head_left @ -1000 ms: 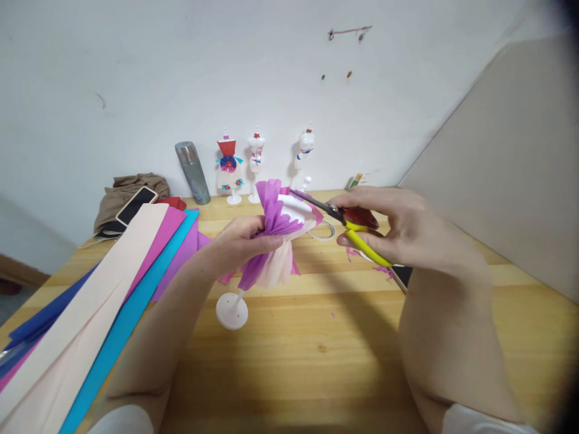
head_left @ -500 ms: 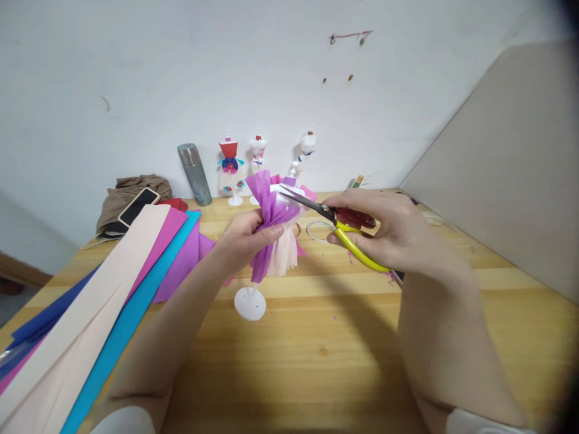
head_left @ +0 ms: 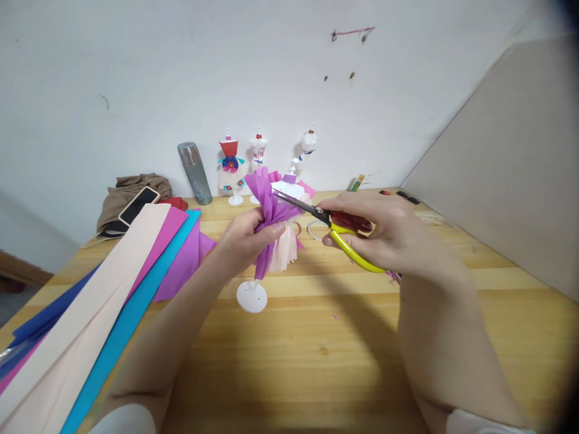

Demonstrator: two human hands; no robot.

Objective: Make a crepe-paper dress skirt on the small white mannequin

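My left hand point(head_left: 253, 238) is closed around the waist of a small white dress form point(head_left: 287, 191), tilted off the table. Gathered purple crepe paper point(head_left: 268, 208) wraps its front under my thumb, and a pale pink paper skirt point(head_left: 284, 250) hangs below. Its round white base point(head_left: 252, 297) sticks out toward me. My right hand point(head_left: 380, 232) grips scissors point(head_left: 348, 241) with yellow handles. Their dark blades lie across the top of the purple paper at the form's chest; whether they touch it I cannot tell.
Long crepe paper strips point(head_left: 97, 313) in pale pink, magenta and blue lie at left, near a phone point(head_left: 139, 205) and brown cloth point(head_left: 120, 199). A grey flask point(head_left: 195, 173) and decorated dress forms point(head_left: 230, 163) stand by the wall. A tape roll point(head_left: 319, 229) lies behind the scissors.
The scissors have shifted slightly left, their tips now farther over the purple paper. The dress form's base has risen a little; my left hand keeps its hold.
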